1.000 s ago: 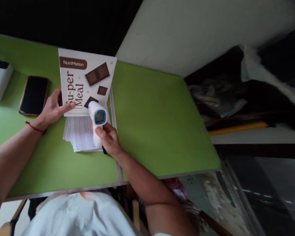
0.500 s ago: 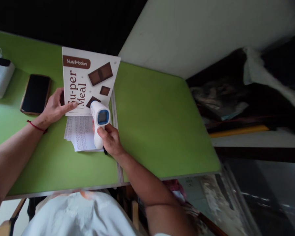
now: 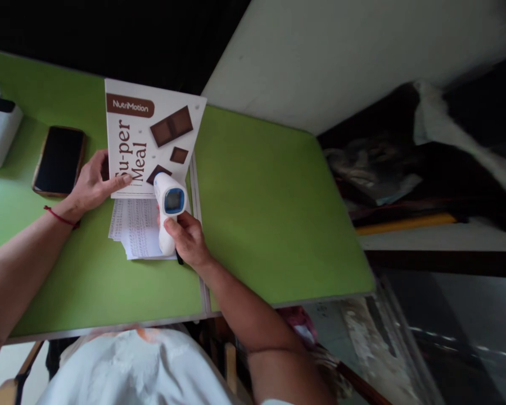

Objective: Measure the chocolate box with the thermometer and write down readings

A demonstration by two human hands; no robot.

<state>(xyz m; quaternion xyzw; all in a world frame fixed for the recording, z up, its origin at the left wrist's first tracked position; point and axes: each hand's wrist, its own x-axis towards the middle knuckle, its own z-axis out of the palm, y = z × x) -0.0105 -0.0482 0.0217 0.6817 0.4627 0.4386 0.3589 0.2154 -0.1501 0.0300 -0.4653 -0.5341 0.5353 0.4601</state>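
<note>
My left hand (image 3: 94, 181) is closed on the lower left edge of a white box (image 3: 130, 132) printed "NutriMotion Su-per Meal" with chocolate pictures. Its thumb lies on the front face; the other fingers are mostly hidden behind. In my right hand (image 3: 188, 239) is a white infrared thermometer (image 3: 167, 225) with a blue-rimmed screen, gripped by its handle. The thermometer's front end overlaps the box's lower right part; whether they touch I cannot tell. Beneath both, papers with rows of writing (image 3: 141, 230) lie on the table. A dark pen-like tip (image 3: 179, 257) shows beside the papers.
A phone (image 3: 59, 160) lies on the green table (image 3: 274, 208) left of the box. Further left stands a white device (image 3: 0, 132) with a cable. A seam crosses the table near my right hand. On the right, a shelf (image 3: 421, 239) holds cloth and bags.
Both hands, the box and the thermometer keep almost the same positions. The whole view has shifted very slightly.
</note>
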